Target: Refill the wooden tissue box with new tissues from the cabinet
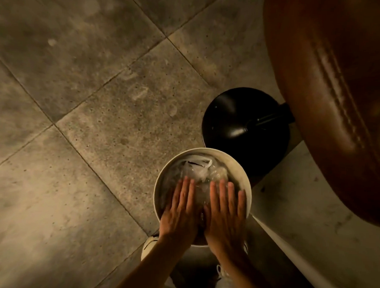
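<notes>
**Both hands flat on crumpled plastic in a round bin**

A person looks straight down at a round white waste bin standing on the grey tiled floor. The left hand and the right hand lie side by side, palms down and fingers stretched out straight, spread flat over the near half of the bin's mouth. Neither hand is closed round anything; both rest on the clear, crumpled plastic wrapping that fills the bin, which bunches up pale and glossy just past the fingertips. Whether this plastic is a liner or discarded packaging cannot be told.

Just beyond the bin, touching its far rim in the view, sits the black round base of a stand, with a dark post rising from it toward the right. A brown leather seat with a stitched seam fills the upper right corner. Along the right runs a pale marbled ledge.

Below the forearms, the toes of light shoes show on the floor close to the bin. The wooden tissue box, the fresh tissues and the cabinet are out of view
</notes>
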Demonstrator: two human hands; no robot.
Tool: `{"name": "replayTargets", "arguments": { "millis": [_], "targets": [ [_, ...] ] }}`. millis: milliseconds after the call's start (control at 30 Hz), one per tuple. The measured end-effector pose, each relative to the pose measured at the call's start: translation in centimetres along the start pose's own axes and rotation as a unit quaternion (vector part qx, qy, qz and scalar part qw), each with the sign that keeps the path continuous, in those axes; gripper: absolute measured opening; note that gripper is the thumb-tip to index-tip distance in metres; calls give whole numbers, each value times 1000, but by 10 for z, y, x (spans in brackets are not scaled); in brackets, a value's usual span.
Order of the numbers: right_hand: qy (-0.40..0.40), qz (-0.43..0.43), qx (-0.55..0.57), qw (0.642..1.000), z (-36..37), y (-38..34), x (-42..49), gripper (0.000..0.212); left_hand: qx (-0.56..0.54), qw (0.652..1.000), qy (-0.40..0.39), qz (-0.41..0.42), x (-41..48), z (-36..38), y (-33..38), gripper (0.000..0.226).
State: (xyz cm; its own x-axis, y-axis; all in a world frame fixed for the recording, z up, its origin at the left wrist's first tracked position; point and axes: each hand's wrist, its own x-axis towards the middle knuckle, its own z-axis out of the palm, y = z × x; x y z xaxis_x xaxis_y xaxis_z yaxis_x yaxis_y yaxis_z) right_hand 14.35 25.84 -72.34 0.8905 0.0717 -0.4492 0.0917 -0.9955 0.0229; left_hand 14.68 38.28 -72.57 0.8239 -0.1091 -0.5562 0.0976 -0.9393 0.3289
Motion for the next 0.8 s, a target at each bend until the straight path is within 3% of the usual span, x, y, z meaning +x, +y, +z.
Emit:
{"name": "replayTargets", "arguments": {
  "millis": [233, 400, 500, 667, 800],
  "targets": [
    [-34, 18, 30, 999, -2, -1, 21, 63, 33, 999, -6, -28, 15, 2, 5, 67],
    [-95, 18, 108, 989, -31, 4, 17, 64, -9, 998, -12, 62, -3, -35, 9, 68],
    [-93, 32, 154, 983, -60, 4, 5, 62, -40, 993, -37, 100, -16, -72, 7, 75],
    [-63, 76, 239, 966, -137, -8, -26, 58, -36, 994, -16, 99, -51, -153, 10, 61],
    [-54, 98, 224, 968, -217, -23, -71, 54, 4, 996, -15, 92, -105, -232, 21, 54]
  ]
}}
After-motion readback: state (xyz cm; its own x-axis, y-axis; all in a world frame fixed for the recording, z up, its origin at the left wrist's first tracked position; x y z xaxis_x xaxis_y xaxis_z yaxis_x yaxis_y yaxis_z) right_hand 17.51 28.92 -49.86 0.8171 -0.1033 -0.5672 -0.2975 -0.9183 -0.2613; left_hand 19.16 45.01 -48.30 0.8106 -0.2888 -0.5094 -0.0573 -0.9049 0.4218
